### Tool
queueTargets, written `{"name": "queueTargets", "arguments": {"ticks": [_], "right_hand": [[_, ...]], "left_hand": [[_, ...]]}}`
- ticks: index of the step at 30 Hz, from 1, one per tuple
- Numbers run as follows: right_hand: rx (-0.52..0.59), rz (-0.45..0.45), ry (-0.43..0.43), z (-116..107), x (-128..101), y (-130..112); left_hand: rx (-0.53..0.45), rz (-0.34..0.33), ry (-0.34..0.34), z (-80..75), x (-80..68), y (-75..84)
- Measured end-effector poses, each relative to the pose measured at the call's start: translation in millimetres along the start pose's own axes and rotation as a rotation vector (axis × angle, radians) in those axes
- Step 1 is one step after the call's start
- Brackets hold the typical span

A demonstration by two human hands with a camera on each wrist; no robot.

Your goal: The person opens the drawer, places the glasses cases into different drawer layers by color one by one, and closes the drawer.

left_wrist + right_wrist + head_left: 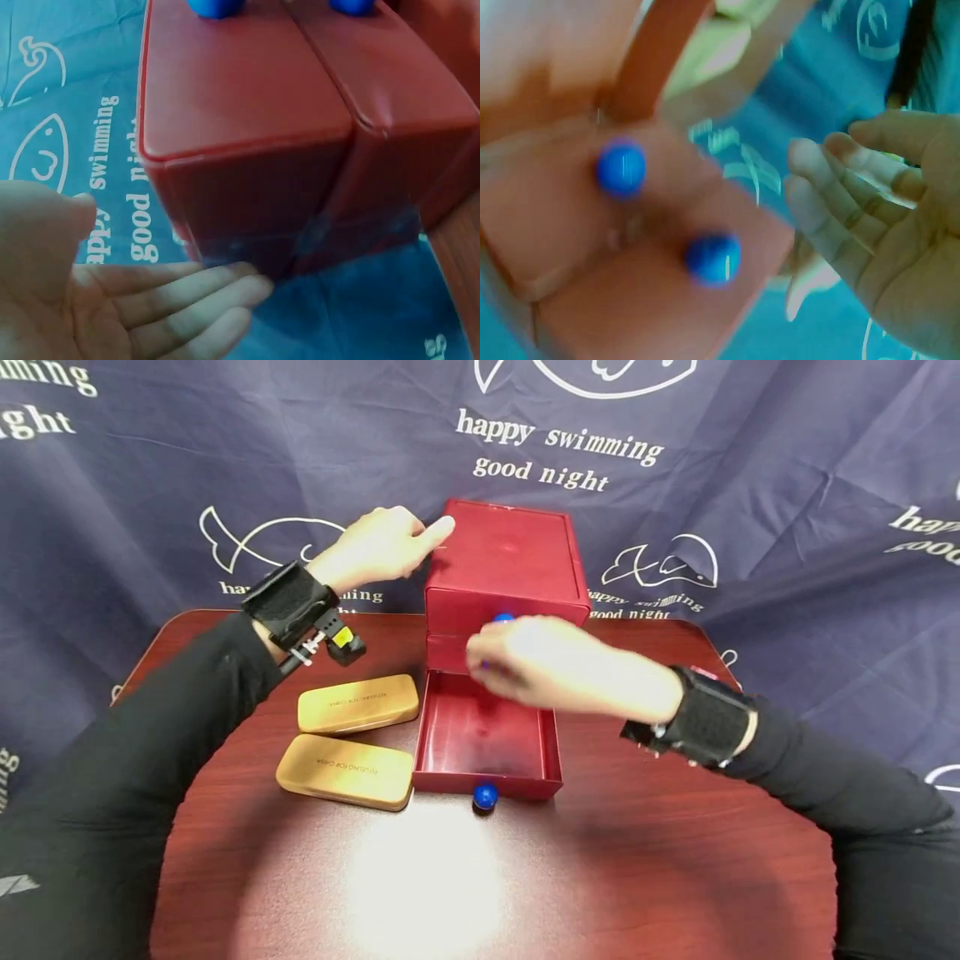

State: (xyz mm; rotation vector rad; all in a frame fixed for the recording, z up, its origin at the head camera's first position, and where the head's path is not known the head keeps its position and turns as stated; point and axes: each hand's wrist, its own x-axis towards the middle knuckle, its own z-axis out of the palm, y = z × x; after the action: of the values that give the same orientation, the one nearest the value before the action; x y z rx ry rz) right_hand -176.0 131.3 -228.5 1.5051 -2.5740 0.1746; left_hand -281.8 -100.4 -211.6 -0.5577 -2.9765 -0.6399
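Observation:
A red drawer box [502, 560] stands at the back of the table, and its lowest drawer [483, 739], with a blue knob [485, 796], is pulled out and looks bare inside. My left hand [408, 543] lies flat-fingered against the box's upper left rear corner. In the left wrist view its straight fingers [195, 296] touch the box [247, 150] at a corner. My right hand [525, 660] hovers blurred over the pulled-out drawer, in front of the box's face. In the right wrist view that hand [855, 202] is relaxed, holds nothing, and is apart from two blue knobs [621, 168] [713, 259].
Two tan glasses cases [358, 702] [345, 770] lie side by side left of the drawer on the dark red table [637, 860]. A navy printed cloth [750, 485] hangs behind. Another blue knob [503, 618] shows above my right hand.

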Motion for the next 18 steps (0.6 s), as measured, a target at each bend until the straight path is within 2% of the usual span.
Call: {"name": "queueTargets", "arguments": {"ticks": [5, 11, 15, 18], "right_hand": [[-0.003, 0.202, 0.087, -30.0, 5.1, 32.9], [-0.036, 0.465, 0.14, -42.9, 5.8, 70.2], [-0.03, 0.601, 0.132, -43.3, 4.3, 90.1], [-0.014, 0.688, 0.114, -42.0, 2.6, 101.1]], "left_hand": [[0.0, 0.069, 0.107, -5.4, -24.6, -3.8], [-0.068, 0.164, 0.189, -4.0, -59.9, -13.5], [-0.049, 0.219, 0.207, 8.0, -79.9, -23.0], [-0.009, 0.248, 0.182, 19.3, -95.2, -29.1]]}}
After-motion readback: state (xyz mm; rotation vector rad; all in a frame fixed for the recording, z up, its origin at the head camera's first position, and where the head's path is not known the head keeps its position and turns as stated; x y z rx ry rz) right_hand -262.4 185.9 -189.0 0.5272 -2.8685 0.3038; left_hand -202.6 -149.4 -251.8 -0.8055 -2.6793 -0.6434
